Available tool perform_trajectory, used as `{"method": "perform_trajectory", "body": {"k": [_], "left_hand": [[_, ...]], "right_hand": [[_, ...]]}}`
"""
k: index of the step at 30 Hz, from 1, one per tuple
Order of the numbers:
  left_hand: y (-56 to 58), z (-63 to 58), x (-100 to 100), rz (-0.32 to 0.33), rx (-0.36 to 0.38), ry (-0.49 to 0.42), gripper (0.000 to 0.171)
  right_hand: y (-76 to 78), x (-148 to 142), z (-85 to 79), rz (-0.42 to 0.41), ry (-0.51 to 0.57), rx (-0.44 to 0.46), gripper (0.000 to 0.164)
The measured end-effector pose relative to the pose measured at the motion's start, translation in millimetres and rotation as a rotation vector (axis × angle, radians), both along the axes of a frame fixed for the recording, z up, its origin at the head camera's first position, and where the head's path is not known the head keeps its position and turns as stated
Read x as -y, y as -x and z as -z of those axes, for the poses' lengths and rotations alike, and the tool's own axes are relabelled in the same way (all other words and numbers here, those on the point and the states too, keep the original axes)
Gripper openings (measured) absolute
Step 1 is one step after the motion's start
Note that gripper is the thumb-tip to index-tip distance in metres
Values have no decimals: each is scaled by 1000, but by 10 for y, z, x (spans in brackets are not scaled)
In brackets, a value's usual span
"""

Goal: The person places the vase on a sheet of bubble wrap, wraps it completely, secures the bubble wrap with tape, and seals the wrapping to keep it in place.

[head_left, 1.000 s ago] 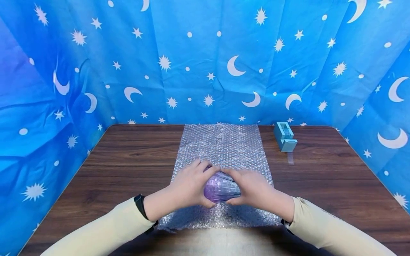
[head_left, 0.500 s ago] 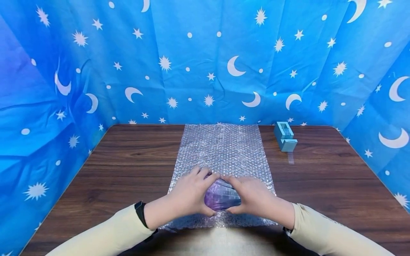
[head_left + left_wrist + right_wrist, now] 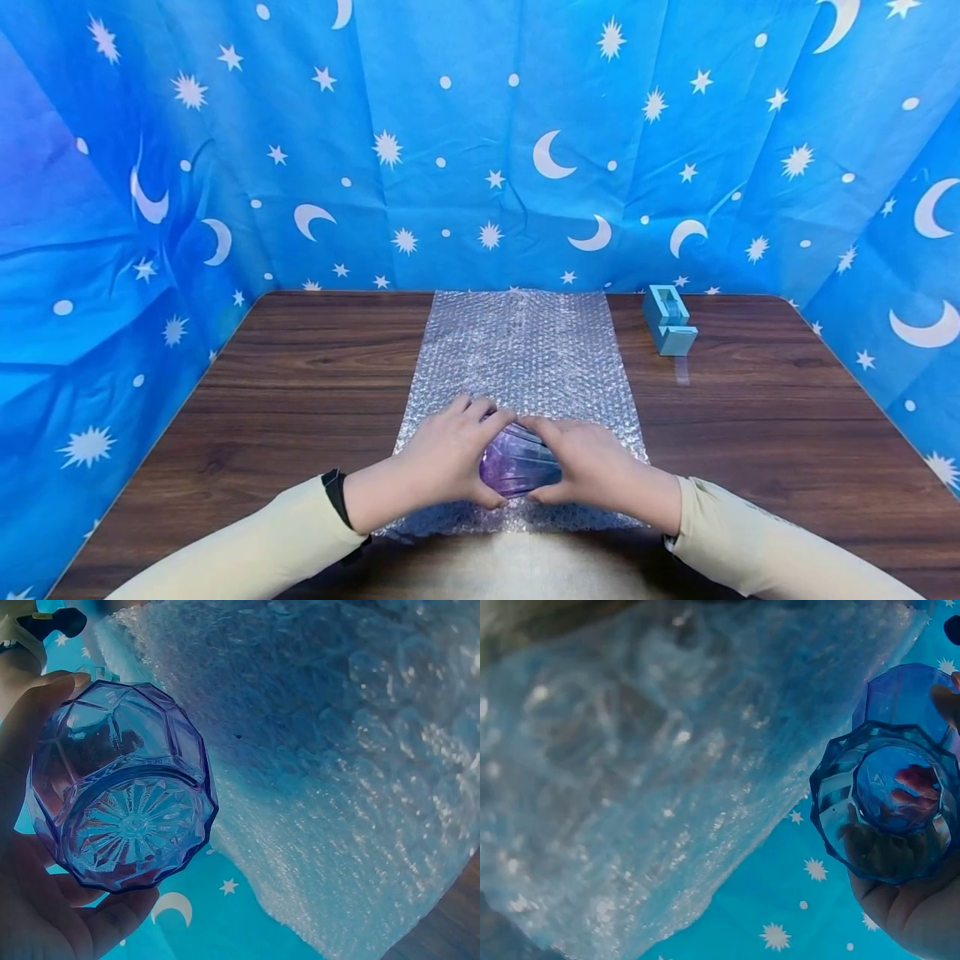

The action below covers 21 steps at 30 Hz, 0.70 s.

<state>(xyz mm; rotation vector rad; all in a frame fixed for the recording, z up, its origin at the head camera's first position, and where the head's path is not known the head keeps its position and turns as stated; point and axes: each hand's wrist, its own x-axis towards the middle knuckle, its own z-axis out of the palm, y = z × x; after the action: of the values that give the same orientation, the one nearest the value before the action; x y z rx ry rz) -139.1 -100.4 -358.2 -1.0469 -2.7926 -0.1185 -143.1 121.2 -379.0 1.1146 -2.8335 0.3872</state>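
Observation:
A faceted, see-through glass [image 3: 519, 467], purple at its left end and blue at its right, lies sideways between both hands. My left hand [image 3: 442, 454] grips the purple end, thumb on the near side and fingers over the far side. Around the blue end curls my right hand [image 3: 600, 462]. In the left wrist view a starburst pattern shows in the glass [image 3: 131, 806]; the right wrist view shows a many-sided blue end of the glass [image 3: 832, 799]. Below is a sheet of bubble wrap [image 3: 517, 350]; whether the glass touches it I cannot tell.
A light blue tape dispenser [image 3: 667, 321] stands at the back right of the brown wooden table [image 3: 300, 375], with a clear strip of tape [image 3: 681, 371] in front of it. Blue cloth [image 3: 480, 108] printed with moons and stars hangs behind and at both sides.
Both hands have come slightly nearer the front edge and lower with the glass, mostly in the first half second. Since then they have hardly moved. The bubble wrap and dispenser stay put.

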Motion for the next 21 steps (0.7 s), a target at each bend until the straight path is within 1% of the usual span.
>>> {"method": "perform_trajectory", "body": {"k": [5, 11, 14, 18, 21], "left_hand": [[16, 14, 1, -2, 19, 1, 93], [42, 28, -13, -13, 28, 10, 94], [48, 40, -30, -10, 14, 26, 94], [50, 56, -50, -2, -20, 50, 93], [51, 55, -62, -1, -29, 66, 93]], "right_hand": [[17, 14, 19, 17, -3, 49, 85], [44, 6, 59, 21, 8, 54, 85], [46, -5, 73, 20, 26, 54, 83], [38, -25, 92, 20, 60, 72, 79], [30, -33, 102, 24, 71, 87, 78]]}}
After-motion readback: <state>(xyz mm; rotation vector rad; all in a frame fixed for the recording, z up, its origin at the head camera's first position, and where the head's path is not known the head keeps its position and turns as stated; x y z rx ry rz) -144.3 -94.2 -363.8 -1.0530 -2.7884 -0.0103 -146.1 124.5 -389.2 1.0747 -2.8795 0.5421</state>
